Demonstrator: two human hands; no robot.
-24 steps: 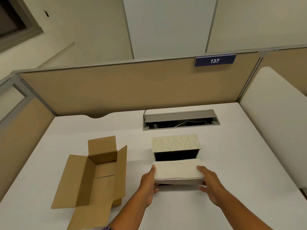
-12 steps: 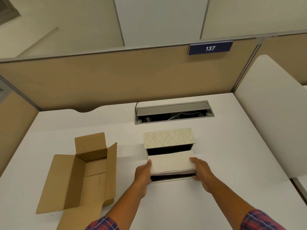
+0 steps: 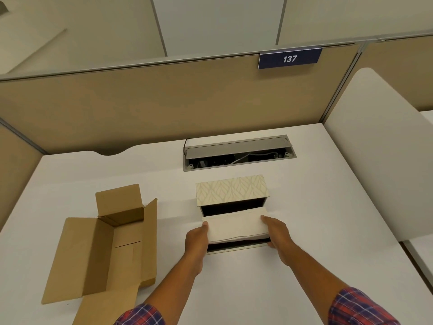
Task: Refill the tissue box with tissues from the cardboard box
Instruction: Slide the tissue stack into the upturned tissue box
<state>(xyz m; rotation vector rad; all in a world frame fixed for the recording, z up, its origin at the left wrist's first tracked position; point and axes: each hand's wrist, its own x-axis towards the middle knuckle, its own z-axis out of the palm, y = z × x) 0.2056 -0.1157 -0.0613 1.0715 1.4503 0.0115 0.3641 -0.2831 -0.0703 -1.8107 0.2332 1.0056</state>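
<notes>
A cream tissue box (image 3: 231,188) with a leaf pattern lies on the white desk, its dark open side facing me. A white stack of tissues (image 3: 235,226) sits partly inside that opening. My left hand (image 3: 196,240) grips the stack's left end and my right hand (image 3: 276,233) grips its right end. The brown cardboard box (image 3: 103,245) lies open and empty-looking to the left, flaps spread out.
A recessed cable tray (image 3: 239,152) with its grey lid raised sits in the desk (image 3: 328,207) behind the tissue box. Tan partition walls (image 3: 164,99) close the back and left. A white rounded panel (image 3: 379,156) borders the right side.
Both hands have pushed the tissue stack away from me, further into the tissue box opening. The head camera has shifted forward and to the right.
</notes>
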